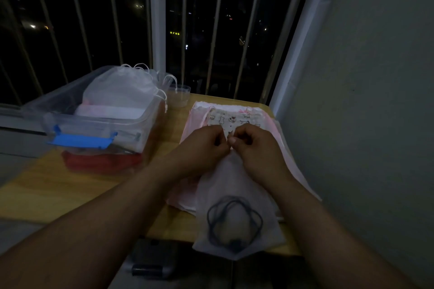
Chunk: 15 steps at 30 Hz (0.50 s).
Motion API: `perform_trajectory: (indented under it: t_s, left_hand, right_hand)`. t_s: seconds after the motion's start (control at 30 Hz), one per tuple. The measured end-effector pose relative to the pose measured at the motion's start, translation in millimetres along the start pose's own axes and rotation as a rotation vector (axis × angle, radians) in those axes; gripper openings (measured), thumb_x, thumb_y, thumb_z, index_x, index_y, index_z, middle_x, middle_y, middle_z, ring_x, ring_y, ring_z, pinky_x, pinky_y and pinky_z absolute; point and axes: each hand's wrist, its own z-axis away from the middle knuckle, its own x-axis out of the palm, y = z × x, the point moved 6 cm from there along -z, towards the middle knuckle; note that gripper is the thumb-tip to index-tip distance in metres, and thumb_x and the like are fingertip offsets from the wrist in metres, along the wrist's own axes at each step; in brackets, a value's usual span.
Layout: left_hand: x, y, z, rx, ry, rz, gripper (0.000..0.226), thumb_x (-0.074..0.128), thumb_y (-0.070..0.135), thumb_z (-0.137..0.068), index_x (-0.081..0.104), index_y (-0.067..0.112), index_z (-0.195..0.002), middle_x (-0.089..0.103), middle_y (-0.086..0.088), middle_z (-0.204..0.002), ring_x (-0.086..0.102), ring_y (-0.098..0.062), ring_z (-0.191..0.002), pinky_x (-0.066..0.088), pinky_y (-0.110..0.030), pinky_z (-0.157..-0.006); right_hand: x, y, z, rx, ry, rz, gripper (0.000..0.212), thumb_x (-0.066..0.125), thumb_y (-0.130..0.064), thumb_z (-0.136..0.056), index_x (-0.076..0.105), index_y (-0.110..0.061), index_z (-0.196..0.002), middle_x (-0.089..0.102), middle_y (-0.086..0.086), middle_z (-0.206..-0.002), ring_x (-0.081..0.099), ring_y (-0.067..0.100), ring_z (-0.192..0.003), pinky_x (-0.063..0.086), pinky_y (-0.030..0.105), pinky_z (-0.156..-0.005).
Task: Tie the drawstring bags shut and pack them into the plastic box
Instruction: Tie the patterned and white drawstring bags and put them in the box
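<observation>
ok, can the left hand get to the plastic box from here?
Probably yes: the plastic box sits just left of the left hand, with bare table between. It must first release the bag it pinches.

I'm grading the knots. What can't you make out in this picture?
Head view only.
1. Knot: the left hand and right hand pinch the mouth of the white bag; their fingers hide the cord.
2. Plastic box: the top bags cover those beneath, so they can't be counted.
3. Dark object below the table edge: too dim to identify.
</observation>
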Motion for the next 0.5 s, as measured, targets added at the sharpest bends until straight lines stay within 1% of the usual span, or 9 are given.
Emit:
perform_trajectory:
  t_s: [0.07,0.13,0.2,0.3,0.33,0.37,0.4,0.47,0.5]
  left_hand:
    - [-0.7,1.6,0.6,0.004,0.008,-0.020,0.022,0.057,0.030,-0.101,0.057,0.014,-0.086,0.056,0.005,-0.073,0.046,-0.005,-0.062,0.028,-0.019,-0.051]
    - [-0.5,2.3,0.7,0.011,0.011,-0.045,0.023,0.056,0.030,-0.102,0.054,0.017,-0.083,0.054,0.005,-0.073,0.046,-0.005,-0.063,0.029,-0.020,-0.051]
    - [-0.3,3.6,0.7,0.007,0.002,-0.049,0.024,0.056,0.030,-0.102,0.053,0.019,-0.081,0.053,0.006,-0.073,0.046,-0.005,-0.063,0.027,-0.020,-0.052]
    - [-2.1,3.2,-0.7,-0.025,-0.067,0.007,0.025,0.058,0.030,-0.102,0.059,0.014,-0.083,0.054,0.006,-0.073,0.046,-0.004,-0.062,0.032,-0.022,-0.055]
    - [-2.4,2.4,-0.9,-0.046,-0.105,0.052,0.025,0.059,0.030,-0.101,0.060,0.014,-0.082,0.054,0.005,-0.072,0.046,-0.005,-0.062,0.034,-0.022,-0.056]
    - [-2.8,1.4,-0.6,-0.071,-0.141,0.101,0.025,0.061,0.030,-0.101,0.059,0.015,-0.080,0.055,0.005,-0.071,0.047,-0.006,-0.062,0.035,-0.022,-0.056]
    - [-3.1,0.6,-0.3,-0.093,-0.166,0.134,0.025,0.062,0.030,-0.100,0.060,0.015,-0.080,0.055,0.003,-0.072,0.048,-0.008,-0.063,0.037,-0.024,-0.058]
    - [-2.5,0.4,-1.5,-0.101,-0.179,0.116,0.024,0.063,0.032,-0.098,0.061,0.012,-0.085,0.056,-0.001,-0.076,0.048,-0.011,-0.066,0.038,-0.026,-0.059]
    - [-1.6,1.3,-2.8,-0.090,-0.165,0.078,0.026,0.063,0.033,-0.098,0.062,0.010,-0.088,0.057,-0.001,-0.077,0.048,-0.011,-0.067,0.037,-0.027,-0.059]
  right_hand:
    - [0.2,-0.2,0.0,0.006,0.005,-0.007,0.009,0.067,-0.017,-0.097,0.068,-0.023,-0.090,0.070,-0.011,-0.088,0.061,-0.005,-0.083,0.041,0.006,-0.071]
    - [-0.2,3.4,-0.1,0.060,-0.006,-0.071,0.006,0.067,-0.018,-0.098,0.069,-0.022,-0.094,0.071,-0.010,-0.089,0.063,-0.003,-0.082,0.043,0.012,-0.073]
    - [1.0,9.4,-0.1,0.116,-0.034,-0.169,0.008,0.068,-0.017,-0.098,0.071,-0.023,-0.093,0.073,-0.009,-0.088,0.066,0.002,-0.084,0.048,0.019,-0.078]
    - [2.5,13.4,-0.7,0.145,-0.066,-0.247,0.014,0.069,-0.016,-0.097,0.072,-0.026,-0.088,0.074,-0.011,-0.085,0.066,0.008,-0.085,0.051,0.031,-0.084]
    - [2.5,12.8,-1.3,0.138,-0.072,-0.245,0.014,0.069,-0.016,-0.097,0.072,-0.026,-0.088,0.073,-0.011,-0.084,0.066,0.008,-0.085,0.052,0.032,-0.085]
    - [2.8,11.2,-1.4,0.129,-0.080,-0.231,0.014,0.068,-0.017,-0.098,0.072,-0.026,-0.088,0.073,-0.012,-0.084,0.066,0.006,-0.085,0.053,0.030,-0.085]
    - [3.3,8.4,-1.4,0.116,-0.086,-0.207,0.014,0.068,-0.017,-0.098,0.071,-0.026,-0.088,0.072,-0.012,-0.084,0.065,0.002,-0.083,0.052,0.024,-0.082]
    - [4.3,-0.1,0.0,0.059,-0.080,-0.103,0.012,0.066,-0.016,-0.099,0.069,-0.023,-0.090,0.069,-0.009,-0.085,0.061,-0.005,-0.077,0.046,0.010,-0.073]
    - [4.6,-4.3,0.7,0.023,-0.062,-0.033,0.010,0.066,-0.016,-0.099,0.068,-0.022,-0.090,0.069,-0.008,-0.086,0.061,-0.004,-0.078,0.044,0.009,-0.070]
